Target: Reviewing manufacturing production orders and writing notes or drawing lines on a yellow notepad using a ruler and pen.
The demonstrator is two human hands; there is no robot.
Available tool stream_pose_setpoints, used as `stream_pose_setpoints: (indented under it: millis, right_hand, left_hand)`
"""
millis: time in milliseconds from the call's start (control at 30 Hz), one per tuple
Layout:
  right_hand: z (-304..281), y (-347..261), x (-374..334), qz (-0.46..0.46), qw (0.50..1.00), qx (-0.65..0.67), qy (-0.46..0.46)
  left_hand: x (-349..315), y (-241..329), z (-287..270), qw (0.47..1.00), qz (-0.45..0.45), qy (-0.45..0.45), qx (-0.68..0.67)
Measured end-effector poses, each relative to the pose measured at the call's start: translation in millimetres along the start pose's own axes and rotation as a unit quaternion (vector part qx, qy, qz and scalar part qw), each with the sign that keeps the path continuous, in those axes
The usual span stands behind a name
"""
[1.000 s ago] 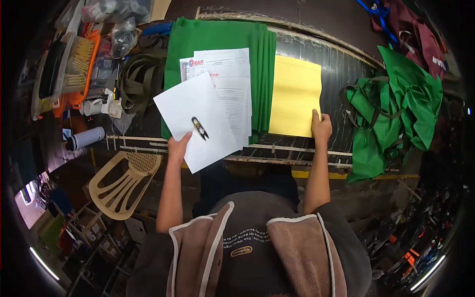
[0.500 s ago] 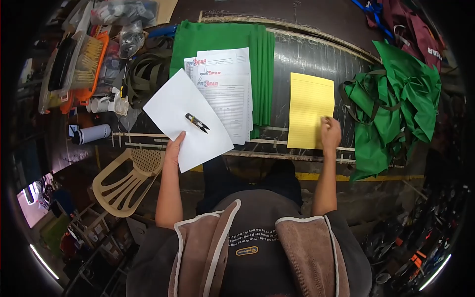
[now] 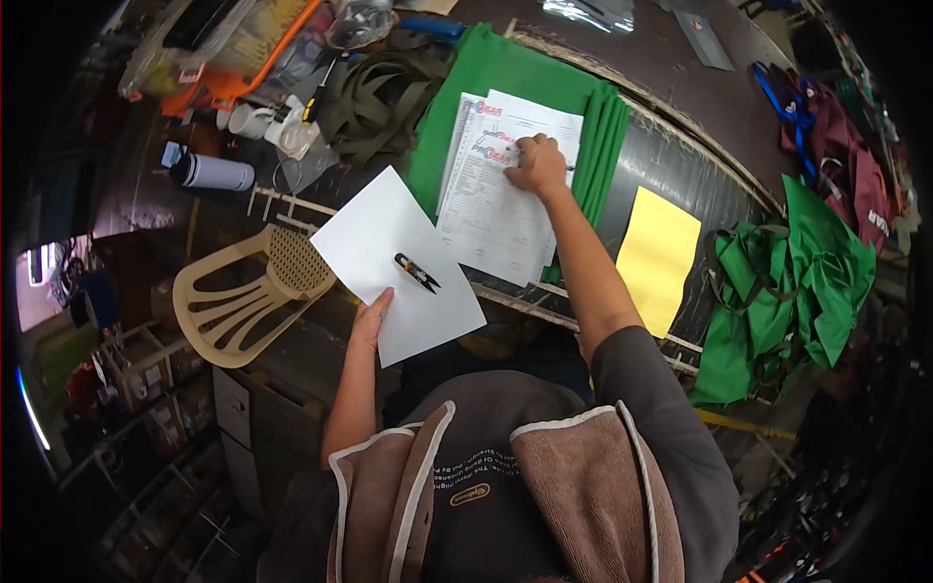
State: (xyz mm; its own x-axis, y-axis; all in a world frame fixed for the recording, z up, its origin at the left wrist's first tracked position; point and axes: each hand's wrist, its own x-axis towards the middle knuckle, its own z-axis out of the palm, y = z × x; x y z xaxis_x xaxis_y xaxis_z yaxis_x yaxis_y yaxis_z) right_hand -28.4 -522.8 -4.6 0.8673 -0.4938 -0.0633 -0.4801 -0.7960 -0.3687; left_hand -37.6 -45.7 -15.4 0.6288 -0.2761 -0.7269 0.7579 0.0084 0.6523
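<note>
White sheet (image 3: 362, 235), edge in left hand (image 3: 369, 319); tabletop (image 3: 639, 158) strip beside yellow paper (image 3: 658, 260).

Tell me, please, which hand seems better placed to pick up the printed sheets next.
Right, probably: the right hand is at the printed sheets, while the left hand holds the white sheet bearing the thread snips.

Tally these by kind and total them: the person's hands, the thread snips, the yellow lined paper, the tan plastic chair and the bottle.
Left hand and right hand: 2
Thread snips: 1
Yellow lined paper: 1
Tan plastic chair: 1
Bottle: 1
Total: 6
</note>
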Motion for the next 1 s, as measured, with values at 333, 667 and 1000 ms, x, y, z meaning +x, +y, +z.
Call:
stream_pose_setpoints:
  millis: [333, 667, 1000]
  right_hand:
    - [-12, 8, 5, 0.052, 0.996, 0.005, -0.072]
    - [-25, 38, 80, -0.002, 0.987, -0.019, -0.157]
    - [-13, 9, 47, 0.008, 0.991, -0.062, -0.120]
  left_hand:
    - [-10, -4, -45, 0.999, 0.011, 0.028, 0.035]
    - [-16, -4, -29, 1.000, 0.006, 0.014, 0.027]
    - [-20, -16, -26, 0.999, -0.003, 0.030, 0.020]
